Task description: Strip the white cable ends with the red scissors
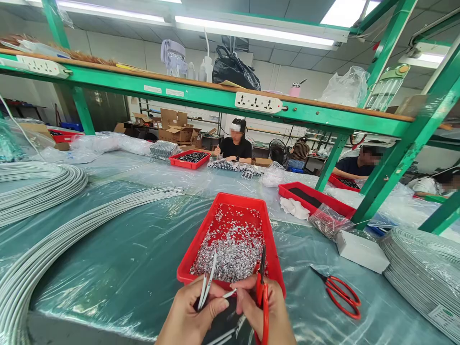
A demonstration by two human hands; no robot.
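Observation:
My left hand (197, 306) is closed round a few thin white cable pieces (207, 282) that stick up past its fingers. A white cable end (230, 293) is pinched between this thumb and forefinger, pointing toward the other hand. My right hand (264, 306) grips red-handled scissors (265, 306), their dark blades upward, while its thumb and forefinger meet near that cable end. Whether a small part is between those fingertips I cannot tell. Just beyond both hands lies a red tray (190, 249) with many tiny shiny metal pieces (233, 249). More cable pieces (224, 337) show below the hands.
Another pair of red-handled scissors (343, 293) lies at right, near a white box (361, 251) and a coil of cable (424, 278). Long cable bundles (82, 227) curve along the left. A green shelf frame (201, 91) spans above. A person (235, 146) sits across the table.

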